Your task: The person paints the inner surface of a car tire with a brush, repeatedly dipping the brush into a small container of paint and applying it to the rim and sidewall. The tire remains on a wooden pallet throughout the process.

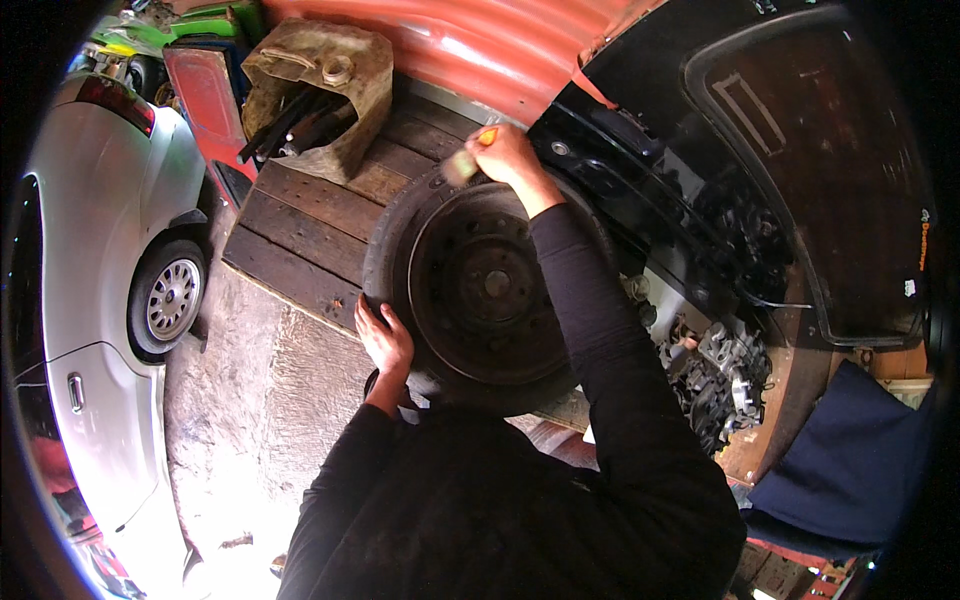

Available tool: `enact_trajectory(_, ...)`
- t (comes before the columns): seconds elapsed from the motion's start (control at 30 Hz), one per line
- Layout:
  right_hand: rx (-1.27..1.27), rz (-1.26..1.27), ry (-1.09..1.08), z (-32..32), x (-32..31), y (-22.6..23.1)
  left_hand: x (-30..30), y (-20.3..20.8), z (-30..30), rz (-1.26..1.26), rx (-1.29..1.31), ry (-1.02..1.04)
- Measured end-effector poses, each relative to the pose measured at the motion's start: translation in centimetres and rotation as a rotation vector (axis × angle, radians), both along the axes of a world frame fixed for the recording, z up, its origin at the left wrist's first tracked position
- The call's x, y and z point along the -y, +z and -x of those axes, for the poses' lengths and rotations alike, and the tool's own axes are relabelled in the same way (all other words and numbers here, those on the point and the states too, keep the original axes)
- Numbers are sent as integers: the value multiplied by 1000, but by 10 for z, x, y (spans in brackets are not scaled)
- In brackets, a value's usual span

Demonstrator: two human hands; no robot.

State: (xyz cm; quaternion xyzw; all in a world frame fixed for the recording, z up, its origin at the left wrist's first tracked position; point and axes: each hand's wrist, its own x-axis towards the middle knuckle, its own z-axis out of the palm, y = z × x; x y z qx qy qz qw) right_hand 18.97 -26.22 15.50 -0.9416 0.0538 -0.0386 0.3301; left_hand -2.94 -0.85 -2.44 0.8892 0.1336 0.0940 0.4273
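Tyre [388,245] lies on the bench [310,235], rim face up. My right hand [508,160] is clamped on a brush [460,168] at its far edge. My left hand [388,340], fingers slightly apart, touches its left side. Cut-open can [362,62] beyond.

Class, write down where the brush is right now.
In the head view, the brush is above centre, held in the right hand at the upper edge of the tyre, right of the beige container.
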Motion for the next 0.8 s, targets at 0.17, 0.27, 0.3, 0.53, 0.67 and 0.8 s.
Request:
enact_trajectory(0.17, 118, 151, -15, -12, -6, 2, 0, 2, 0, 4, -10, 1)
enact_trajectory(0.27, -4, -100, 89, -22, 0, -16, 2, 2, 0, 10, 10, -14)
enact_trajectory(0.3, -121, -281, 5, -25, 13, -19, 4, 1, 0, 12, 19, -21)
enact_trajectory(0.53, 38, 197, 40, -3, -31, 1, -2, 1, 0, -1, 1, 4)
enact_trajectory(0.67, -242, -608, 84, -5, -9, -10, 4, 0, 0, -3, 22, -15)
enact_trajectory(0.8, 169, 335, -129, 6, 7, 6, 1, 0, 1, -1, 28, -5)
